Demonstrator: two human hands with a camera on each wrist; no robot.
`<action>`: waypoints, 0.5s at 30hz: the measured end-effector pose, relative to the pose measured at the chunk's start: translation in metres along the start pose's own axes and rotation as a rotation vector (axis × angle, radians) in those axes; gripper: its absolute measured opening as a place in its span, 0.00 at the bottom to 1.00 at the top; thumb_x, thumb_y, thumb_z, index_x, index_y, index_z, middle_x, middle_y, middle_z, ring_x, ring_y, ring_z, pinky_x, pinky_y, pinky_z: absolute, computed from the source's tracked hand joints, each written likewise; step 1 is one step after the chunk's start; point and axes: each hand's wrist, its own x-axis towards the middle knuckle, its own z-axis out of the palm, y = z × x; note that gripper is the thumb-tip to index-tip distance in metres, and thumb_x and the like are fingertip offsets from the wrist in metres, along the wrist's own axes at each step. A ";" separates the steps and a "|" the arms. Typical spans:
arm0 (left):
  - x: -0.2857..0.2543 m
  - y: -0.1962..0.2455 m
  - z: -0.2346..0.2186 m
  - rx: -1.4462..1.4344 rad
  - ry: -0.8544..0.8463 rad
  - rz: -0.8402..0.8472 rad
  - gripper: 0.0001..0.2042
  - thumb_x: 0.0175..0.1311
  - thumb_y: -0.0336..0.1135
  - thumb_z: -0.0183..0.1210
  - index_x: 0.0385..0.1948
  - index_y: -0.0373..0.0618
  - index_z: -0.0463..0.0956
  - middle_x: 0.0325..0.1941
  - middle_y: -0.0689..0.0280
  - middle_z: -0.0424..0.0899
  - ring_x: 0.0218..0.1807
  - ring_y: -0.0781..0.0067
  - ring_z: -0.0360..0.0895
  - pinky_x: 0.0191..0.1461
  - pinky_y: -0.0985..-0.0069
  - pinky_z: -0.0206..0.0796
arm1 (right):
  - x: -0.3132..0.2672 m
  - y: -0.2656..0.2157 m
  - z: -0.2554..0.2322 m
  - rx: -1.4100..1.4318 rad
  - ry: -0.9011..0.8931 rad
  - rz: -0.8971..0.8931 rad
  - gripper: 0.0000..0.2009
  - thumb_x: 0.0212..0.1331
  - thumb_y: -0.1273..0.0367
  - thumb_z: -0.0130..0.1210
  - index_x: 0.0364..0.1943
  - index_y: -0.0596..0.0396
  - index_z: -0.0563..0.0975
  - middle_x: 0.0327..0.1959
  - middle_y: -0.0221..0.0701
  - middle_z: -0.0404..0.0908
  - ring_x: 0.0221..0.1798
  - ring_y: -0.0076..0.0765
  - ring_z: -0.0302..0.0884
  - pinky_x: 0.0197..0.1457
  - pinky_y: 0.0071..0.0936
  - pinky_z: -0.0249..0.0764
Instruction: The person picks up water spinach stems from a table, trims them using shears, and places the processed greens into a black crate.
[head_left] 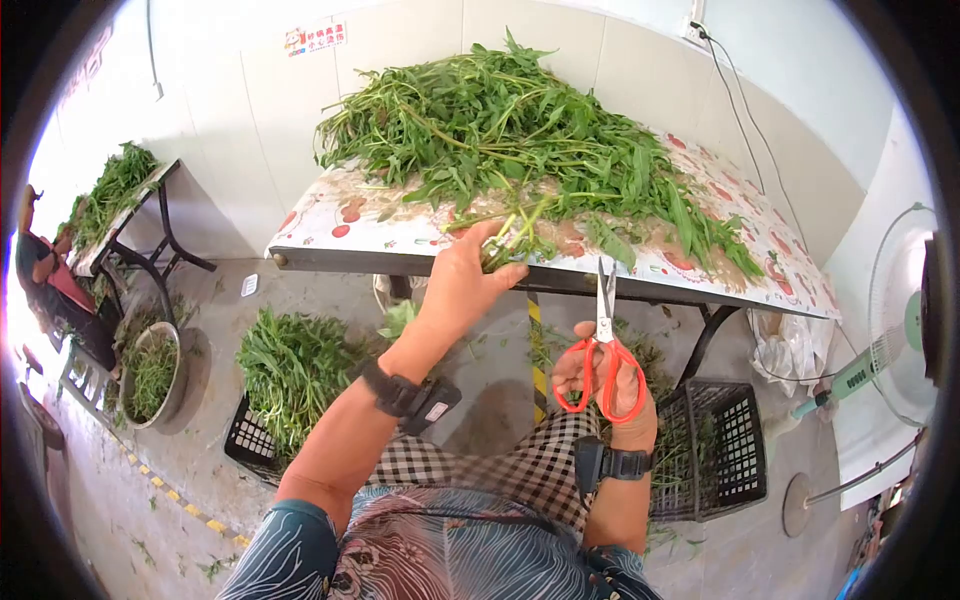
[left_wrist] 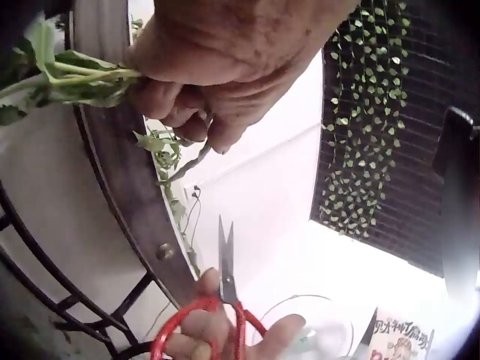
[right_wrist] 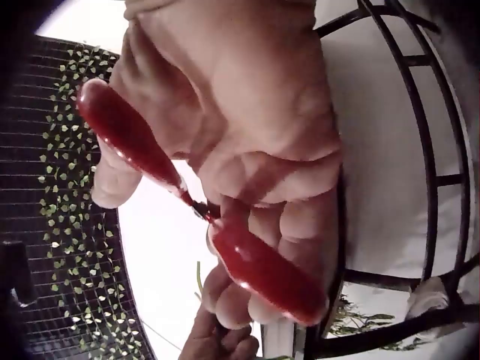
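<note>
A big heap of leafy green stems (head_left: 520, 140) lies on a table (head_left: 330, 232) with a cherry-patterned cover. My left hand (head_left: 470, 275) grips a small bunch of stems (head_left: 515, 235) at the table's front edge; the left wrist view shows the same bunch (left_wrist: 75, 79) clamped in curled fingers (left_wrist: 187, 112). My right hand (head_left: 605, 385) holds red-handled scissors (head_left: 604, 345) upright below the table edge, blades nearly closed and pointing up. The right wrist view shows fingers (right_wrist: 255, 187) through the red handles (right_wrist: 142, 150). The scissors (left_wrist: 225, 277) stand just below the left hand.
A black crate (head_left: 255, 435) full of greens stands on the floor at left, another black crate (head_left: 730, 440) at right. A metal bowl of greens (head_left: 150, 375) and a second table (head_left: 120, 205) with a seated person are far left. A fan (head_left: 900, 320) stands right.
</note>
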 end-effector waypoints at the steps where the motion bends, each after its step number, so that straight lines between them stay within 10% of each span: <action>1: 0.002 -0.008 0.005 0.058 -0.021 -0.046 0.18 0.50 0.34 0.60 0.44 0.39 0.73 0.25 0.56 0.79 0.27 0.60 0.75 0.33 0.69 0.67 | 0.000 0.001 -0.002 0.001 0.020 -0.001 0.41 0.46 0.41 0.56 0.56 0.60 0.62 0.38 0.40 0.79 0.39 0.37 0.77 0.42 0.31 0.74; 3: 0.007 -0.017 0.010 0.177 -0.063 -0.139 0.13 0.51 0.37 0.61 0.36 0.40 0.75 0.28 0.50 0.79 0.31 0.49 0.75 0.34 0.65 0.67 | 0.001 0.001 -0.003 0.006 0.059 -0.003 0.40 0.46 0.42 0.57 0.56 0.60 0.62 0.37 0.40 0.79 0.38 0.37 0.78 0.42 0.31 0.74; 15: -0.066 0.029 -0.028 -0.175 -0.506 -0.217 0.08 0.56 0.33 0.57 0.31 0.39 0.74 0.19 0.59 0.73 0.21 0.74 0.69 0.29 0.73 0.65 | 0.049 0.050 0.049 -0.060 0.466 -0.217 0.13 0.57 0.68 0.54 0.44 0.56 0.68 0.28 0.30 0.75 0.29 0.23 0.74 0.30 0.18 0.71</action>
